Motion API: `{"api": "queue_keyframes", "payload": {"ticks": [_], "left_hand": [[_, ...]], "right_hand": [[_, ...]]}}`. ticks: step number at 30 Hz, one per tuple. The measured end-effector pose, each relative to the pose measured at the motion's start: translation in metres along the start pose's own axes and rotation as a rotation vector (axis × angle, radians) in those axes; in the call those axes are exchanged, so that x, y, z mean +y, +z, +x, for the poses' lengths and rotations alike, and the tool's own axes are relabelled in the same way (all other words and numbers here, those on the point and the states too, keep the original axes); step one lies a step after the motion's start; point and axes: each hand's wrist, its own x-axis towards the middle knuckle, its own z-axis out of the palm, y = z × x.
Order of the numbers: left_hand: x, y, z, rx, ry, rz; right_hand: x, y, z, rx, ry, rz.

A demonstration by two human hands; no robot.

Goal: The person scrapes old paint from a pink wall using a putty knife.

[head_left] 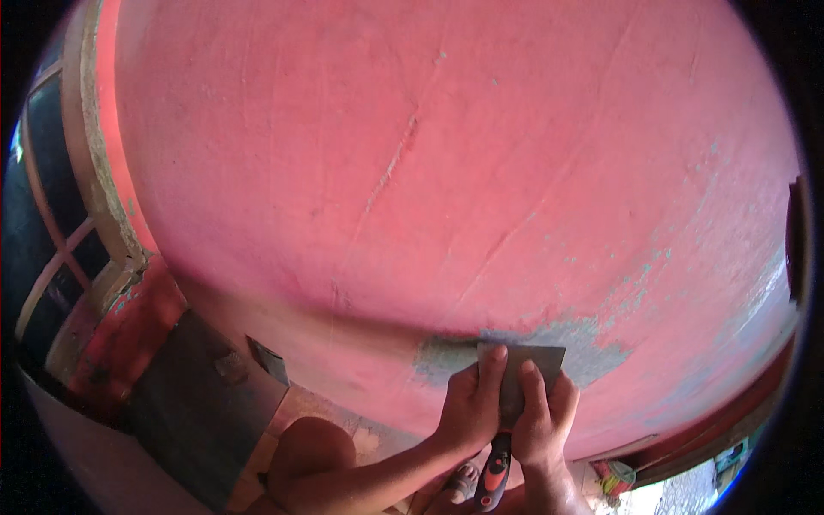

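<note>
A wide scraper [542, 357] with a flat metal blade and a black and red handle is held between both my hands, low in front of the pink wall [386, 112]. My left hand [474, 399] is closed on the blade's left side, its thumb laid up along the metal. From the other side my right hand [542, 421] grips the blade too, with its thumb on the face. The handle points down toward me. Behind the blade is a grey patch [601, 348] where the pink paint is gone. Whether the blade's top edge touches the wall I cannot tell.
Long cracks [390, 167] run down the wall, and flaked spots show at its right. A framed window [56, 172] stands at the left, above a dark grey slab [202, 403]. Below are my bent knee [313, 446], floor tiles and a sandalled foot [462, 483].
</note>
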Motion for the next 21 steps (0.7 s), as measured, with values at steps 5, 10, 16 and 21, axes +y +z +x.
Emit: {"api": "queue_keyframes", "payload": {"ticks": [5, 10, 16, 21], "left_hand": [[0.01, -0.001, 0.005, 0.013, -0.047, 0.053], [0.006, 0.001, 0.003, 0.036, -0.063, -0.017], [0.015, 0.002, 0.007, 0.022, -0.037, -0.11], [0.008, -0.003, 0.001, -0.001, -0.013, 0.088]], "right_hand": [[-0.011, 0.003, 0.009, -0.048, 0.061, 0.013], [-0.003, 0.005, 0.002, -0.014, 0.051, 0.041], [0.0, 0.003, 0.009, -0.017, 0.036, -0.015], [0.002, 0.003, 0.002, 0.015, 0.042, 0.011]]}}
